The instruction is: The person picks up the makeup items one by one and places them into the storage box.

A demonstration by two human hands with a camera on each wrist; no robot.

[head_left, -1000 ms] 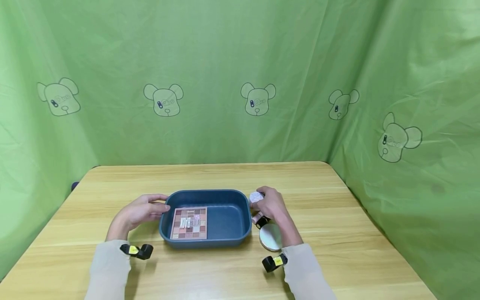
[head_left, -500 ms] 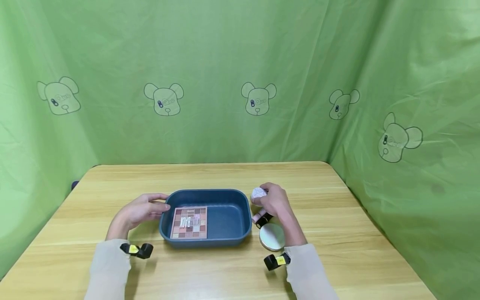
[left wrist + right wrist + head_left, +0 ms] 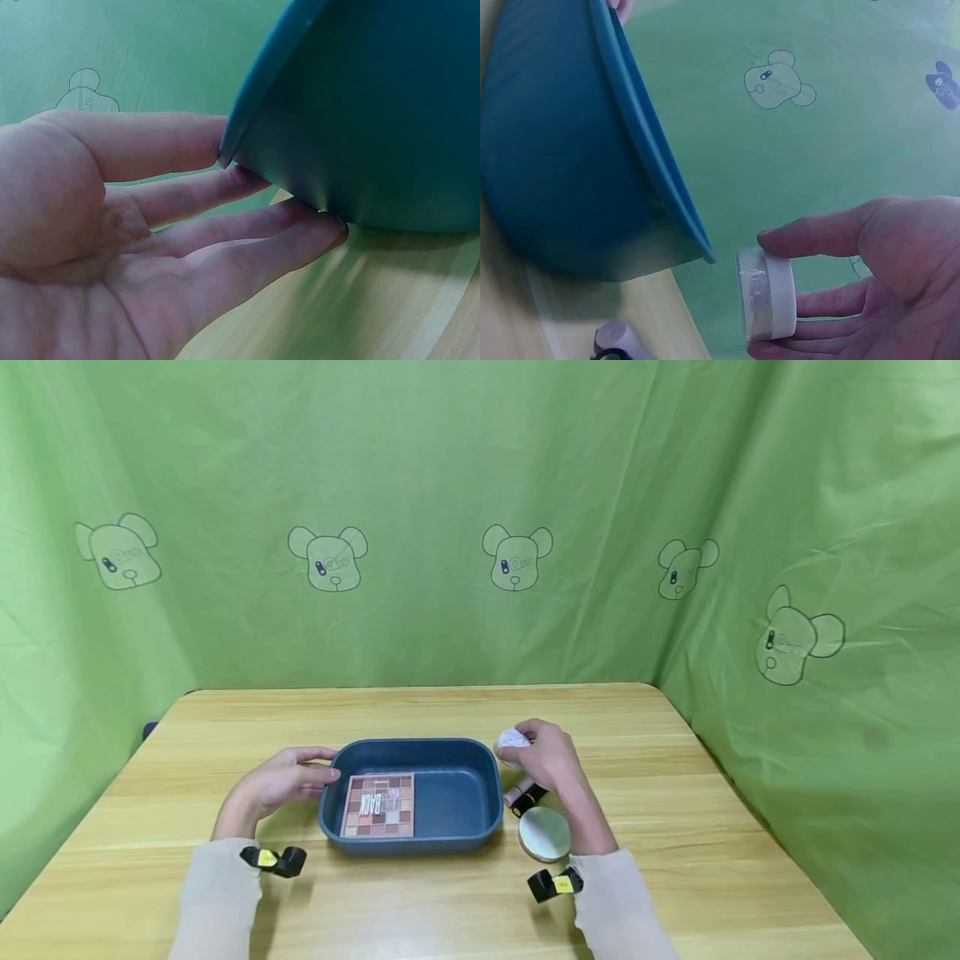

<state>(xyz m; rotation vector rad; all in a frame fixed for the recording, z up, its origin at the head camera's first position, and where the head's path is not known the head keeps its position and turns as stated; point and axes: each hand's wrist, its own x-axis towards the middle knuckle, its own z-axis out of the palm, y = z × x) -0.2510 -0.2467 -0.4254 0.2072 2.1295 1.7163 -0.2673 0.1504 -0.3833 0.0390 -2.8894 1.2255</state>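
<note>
With our right hand [image 3: 550, 760] we are pinching a round white jar [image 3: 512, 739]; our left hand [image 3: 281, 781], fingers extended, is touching a dark-blue rounded-rectangular bin [image 3: 457, 806].

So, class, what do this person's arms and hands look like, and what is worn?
The person wears long, pale off-white fabric sleeves and, at each wrist, a small black camera with a yellow patch. The left hand and right hand are ungloved.
</note>
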